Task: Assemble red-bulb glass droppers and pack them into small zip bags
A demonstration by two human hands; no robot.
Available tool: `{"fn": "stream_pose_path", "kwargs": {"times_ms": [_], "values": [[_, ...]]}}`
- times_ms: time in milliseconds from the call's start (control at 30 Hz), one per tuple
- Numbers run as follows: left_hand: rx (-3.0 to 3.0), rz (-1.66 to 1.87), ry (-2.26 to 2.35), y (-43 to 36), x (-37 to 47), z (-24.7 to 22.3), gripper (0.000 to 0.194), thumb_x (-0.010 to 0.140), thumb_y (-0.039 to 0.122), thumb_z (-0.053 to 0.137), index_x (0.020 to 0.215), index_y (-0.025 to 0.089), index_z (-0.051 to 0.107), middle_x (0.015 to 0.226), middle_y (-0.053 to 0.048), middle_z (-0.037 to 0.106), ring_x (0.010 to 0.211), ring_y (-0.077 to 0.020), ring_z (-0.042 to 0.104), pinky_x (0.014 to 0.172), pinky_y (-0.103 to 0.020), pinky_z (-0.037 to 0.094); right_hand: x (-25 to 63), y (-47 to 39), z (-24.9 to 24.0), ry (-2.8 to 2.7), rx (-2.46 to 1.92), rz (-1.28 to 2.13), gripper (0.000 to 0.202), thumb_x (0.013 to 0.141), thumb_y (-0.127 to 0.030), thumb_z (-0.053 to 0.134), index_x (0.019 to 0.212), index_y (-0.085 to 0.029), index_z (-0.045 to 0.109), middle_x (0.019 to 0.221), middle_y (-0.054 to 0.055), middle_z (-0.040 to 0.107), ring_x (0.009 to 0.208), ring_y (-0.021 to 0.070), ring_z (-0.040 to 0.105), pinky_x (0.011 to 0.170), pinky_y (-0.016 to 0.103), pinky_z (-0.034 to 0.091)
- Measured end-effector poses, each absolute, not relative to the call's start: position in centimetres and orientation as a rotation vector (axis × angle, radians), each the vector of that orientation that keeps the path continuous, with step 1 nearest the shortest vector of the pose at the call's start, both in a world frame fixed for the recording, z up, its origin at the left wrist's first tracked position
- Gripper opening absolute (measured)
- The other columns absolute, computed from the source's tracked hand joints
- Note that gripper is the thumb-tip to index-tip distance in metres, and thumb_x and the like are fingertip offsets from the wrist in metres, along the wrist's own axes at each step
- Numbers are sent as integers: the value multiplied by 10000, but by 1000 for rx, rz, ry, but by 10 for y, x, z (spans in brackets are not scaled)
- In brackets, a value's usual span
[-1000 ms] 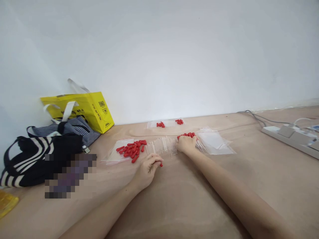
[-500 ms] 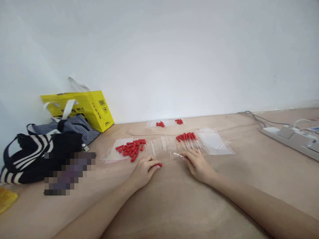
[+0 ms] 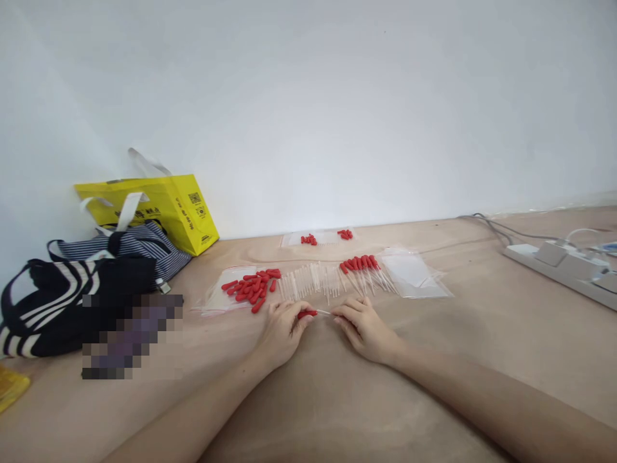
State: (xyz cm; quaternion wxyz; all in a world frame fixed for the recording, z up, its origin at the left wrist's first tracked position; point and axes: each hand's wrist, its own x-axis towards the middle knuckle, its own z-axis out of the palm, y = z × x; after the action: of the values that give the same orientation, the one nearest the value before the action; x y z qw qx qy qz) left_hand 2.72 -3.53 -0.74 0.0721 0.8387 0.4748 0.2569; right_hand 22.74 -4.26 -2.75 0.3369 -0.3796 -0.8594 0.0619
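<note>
Between finger and thumb, my left hand (image 3: pixel 284 331) pinches a red rubber bulb (image 3: pixel 307 314). My right hand (image 3: pixel 362 326) is closed on a thin clear tube (image 3: pixel 324 312), whose far end meets the bulb's mouth; whether it is inside I cannot tell. Just beyond my left hand lies a pile of loose red bulbs (image 3: pixel 250 288). A row of clear tubes (image 3: pixel 311 280) is spread beyond both hands. To its right, several droppers (image 3: pixel 364 265), tubes with red bulbs on them, lie side by side.
Clear plastic bags (image 3: pixel 414 273) lie right of the droppers, and another bag (image 3: pixel 216 296) is under the bulb pile. Further back are more small red bulbs (image 3: pixel 345 234) on a bag. A yellow bag (image 3: pixel 202 225) and dark bags (image 3: pixel 62 302) stand left; a power strip (image 3: pixel 569 267) lies right.
My right hand has moved left with the tube, bringing its end up to the red bulb. My left hand has stayed nearly in place, with more of the bulb showing.
</note>
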Motion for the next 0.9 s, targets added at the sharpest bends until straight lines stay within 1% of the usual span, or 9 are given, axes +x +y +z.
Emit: {"fn": "stream_pose_path", "kwargs": {"times_ms": [133,300,467,567,667,767,900], "values": [[2466,762,1435,-36,30,-6,151,813,253,439,881,231,573,833,15,637,817,-173,550,804,-367,278,226,-44,-26,-2231,-979,166,204,853,-165,373,942,-172,557,775,31,577,708,133,498,702,293,320],[2431,784,1423,-36,31,-8,168,815,296,436,855,233,586,771,19,625,771,-164,549,806,-369,269,226,-46,-25,-2244,-910,154,210,840,-154,386,965,-172,554,752,20,581,670,119,486,678,273,295],[2480,802,1401,-38,30,-9,151,808,281,448,808,220,587,719,28,614,727,-145,538,821,-375,240,230,-42,-24,-2316,-880,-54,234,809,-118,394,946,-177,573,735,13,583,610,111,439,651,287,231],[2547,798,1367,-41,31,-8,144,809,255,446,788,216,583,698,33,613,718,-136,532,833,-379,222,234,-39,-22,-2346,-842,-208,268,749,-58,389,875,-177,594,700,4,571,553,101,384,631,295,198],[2622,791,1309,-44,31,-6,149,816,247,440,774,213,579,686,37,617,715,-132,533,843,-382,206,236,-38,-21,-2352,-806,-289,283,718,-38,377,827,-173,601,676,-3,558,521,91,342,628,300,183],[2662,793,1268,-45,32,-5,149,819,242,442,761,215,577,687,43,624,712,-127,535,861,-391,182,236,-39,-20,-2356,-797,-287,282,729,-50,371,838,-172,600,668,-4,548,522,91,331,625,299,177],[2702,812,1231,-46,32,-5,139,813,230,449,753,212,573,668,46,623,703,-124,534,867,-392,176,234,-42,-21,-2336,-823,-191,237,759,-88,376,825,-168,590,678,-2,546,545,98,339,624,292,175]]}}
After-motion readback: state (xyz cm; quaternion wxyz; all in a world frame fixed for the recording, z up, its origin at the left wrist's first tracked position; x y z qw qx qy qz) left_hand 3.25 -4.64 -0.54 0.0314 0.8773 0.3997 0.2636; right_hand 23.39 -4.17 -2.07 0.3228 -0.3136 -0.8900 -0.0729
